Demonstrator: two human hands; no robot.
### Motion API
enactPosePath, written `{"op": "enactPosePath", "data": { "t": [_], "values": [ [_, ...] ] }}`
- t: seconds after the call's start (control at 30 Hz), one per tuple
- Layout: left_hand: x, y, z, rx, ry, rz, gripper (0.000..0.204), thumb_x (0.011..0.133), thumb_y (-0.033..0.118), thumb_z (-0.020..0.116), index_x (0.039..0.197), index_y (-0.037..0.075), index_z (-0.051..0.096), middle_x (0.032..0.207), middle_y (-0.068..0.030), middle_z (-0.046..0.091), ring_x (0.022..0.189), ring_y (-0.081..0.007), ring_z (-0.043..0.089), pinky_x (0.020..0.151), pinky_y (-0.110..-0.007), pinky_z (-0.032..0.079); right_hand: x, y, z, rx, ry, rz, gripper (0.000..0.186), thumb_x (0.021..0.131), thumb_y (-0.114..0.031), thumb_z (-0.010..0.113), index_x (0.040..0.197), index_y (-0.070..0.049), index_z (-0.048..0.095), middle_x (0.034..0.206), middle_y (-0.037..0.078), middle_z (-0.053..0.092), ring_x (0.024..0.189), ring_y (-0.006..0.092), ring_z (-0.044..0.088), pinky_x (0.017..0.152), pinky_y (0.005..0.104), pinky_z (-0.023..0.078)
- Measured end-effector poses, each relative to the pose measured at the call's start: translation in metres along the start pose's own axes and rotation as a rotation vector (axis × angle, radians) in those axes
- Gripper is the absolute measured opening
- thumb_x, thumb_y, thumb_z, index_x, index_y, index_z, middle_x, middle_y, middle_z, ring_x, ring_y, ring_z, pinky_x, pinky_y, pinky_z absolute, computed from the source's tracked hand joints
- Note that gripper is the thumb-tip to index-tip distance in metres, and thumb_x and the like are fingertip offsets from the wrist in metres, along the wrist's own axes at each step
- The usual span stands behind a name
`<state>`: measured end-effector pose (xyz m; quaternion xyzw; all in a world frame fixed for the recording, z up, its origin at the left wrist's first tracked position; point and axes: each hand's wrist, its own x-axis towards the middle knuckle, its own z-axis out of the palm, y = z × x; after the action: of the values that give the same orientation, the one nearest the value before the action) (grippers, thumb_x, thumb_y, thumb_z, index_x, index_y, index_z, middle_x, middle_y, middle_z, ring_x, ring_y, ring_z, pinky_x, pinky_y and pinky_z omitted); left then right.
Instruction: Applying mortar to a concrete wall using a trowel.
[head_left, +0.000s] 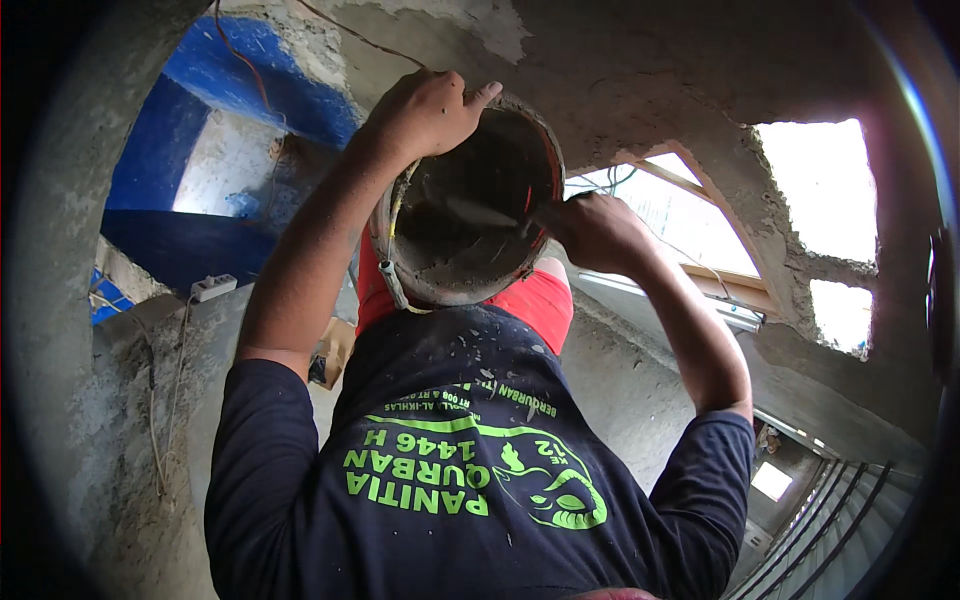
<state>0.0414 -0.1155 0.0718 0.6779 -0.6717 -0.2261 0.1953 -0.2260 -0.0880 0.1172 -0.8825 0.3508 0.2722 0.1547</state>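
Note:
A round bucket [556, 160] coated in grey mortar is tipped so that its mouth faces me, in front of my shorts. My left hand [428, 112] grips its far left rim, with the fingers bent over the edge and the thumb lying along it. A handle with a pale grip [392, 284] hangs at the bucket's lower left side. My right hand [603, 233] is closed at the right rim around the handle of a trowel, mostly hidden by the fingers. The trowel's blade [482, 214] reaches into the bucket over wet grey mortar [450, 255].
Rough plastered wall [640, 80] rises ahead, with bright openings [822, 190] at the right. A white power strip [213, 288] with hanging cables is at the left, below blue-painted surfaces [190, 235]. Dark metal bars [825, 530] stand at lower right.

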Motion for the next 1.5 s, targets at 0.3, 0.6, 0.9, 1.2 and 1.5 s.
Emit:
{"op": "enactPosePath", "data": {
  "t": [0.3, 0.6, 0.9, 1.2, 1.5],
  "values": [
    [0.001, 0.004, 0.000, 0.012, 0.030, 0.019, 0.066, 0.100, 0.057, 0.049, 0.084, -0.003, 0.072, 0.090, -0.0290, 0.070, 0.092, -0.0451, 0.070, 0.087, -0.049, 0.055, 0.000, -0.009, 0.015, -0.011, 0.339, 0.083, 0.030, 0.095, -0.013, 0.055, 0.125, -0.014, 0.059, 0.080, 0.015, 0.068, 0.073, 0.0343, 0.070, 0.058, 0.0491, 0.054],
    [0.001, 0.019, 0.002, 0.027, -0.035, 0.036, 0.066, 0.100, 0.057, 0.049, 0.084, -0.003, 0.072, 0.090, -0.0299, 0.070, 0.094, -0.0456, 0.069, 0.087, -0.051, 0.055, 0.026, -0.029, 0.017, 0.043, 0.074, -0.070, 0.013, 0.079, -0.007, 0.062, 0.081, -0.001, 0.074, 0.084, 0.021, 0.073, 0.086, 0.0358, 0.074, 0.070, 0.0438, 0.061],
    [-0.002, 0.014, 0.000, 0.038, -0.093, 0.018, 0.070, 0.100, 0.062, 0.046, 0.098, -0.003, 0.072, 0.099, -0.0299, 0.070, 0.102, -0.0468, 0.066, 0.092, -0.051, 0.053, -0.005, -0.055, 0.004, -0.048, 0.099, -0.095, 0.005, 0.083, -0.013, 0.066, 0.086, -0.009, 0.070, 0.088, 0.010, 0.069, 0.083, 0.0302, 0.072, 0.063, 0.0432, 0.055],
    [0.003, 0.023, -0.005, 0.048, -0.104, 0.022, 0.072, 0.100, 0.061, 0.045, 0.089, -0.004, 0.073, 0.094, -0.0309, 0.070, 0.098, -0.0461, 0.069, 0.091, -0.051, 0.054, 0.018, -0.019, -0.027, -0.355, 0.297, 0.045, 0.008, 0.080, -0.016, 0.069, 0.078, -0.015, 0.077, 0.084, 0.007, 0.075, 0.081, 0.0220, 0.075, 0.063, 0.0359, 0.058],
    [0.003, 0.026, -0.002, 0.069, -0.119, 0.006, 0.073, 0.099, 0.064, 0.047, 0.091, -0.004, 0.072, 0.093, -0.0287, 0.070, 0.096, -0.0475, 0.067, 0.088, -0.049, 0.053, 0.037, -0.039, 0.001, -0.010, 0.023, -0.169, 0.019, 0.086, -0.017, 0.062, 0.085, -0.004, 0.075, 0.086, 0.018, 0.075, 0.088, 0.0301, 0.075, 0.074, 0.0422, 0.060]
  ]
}}
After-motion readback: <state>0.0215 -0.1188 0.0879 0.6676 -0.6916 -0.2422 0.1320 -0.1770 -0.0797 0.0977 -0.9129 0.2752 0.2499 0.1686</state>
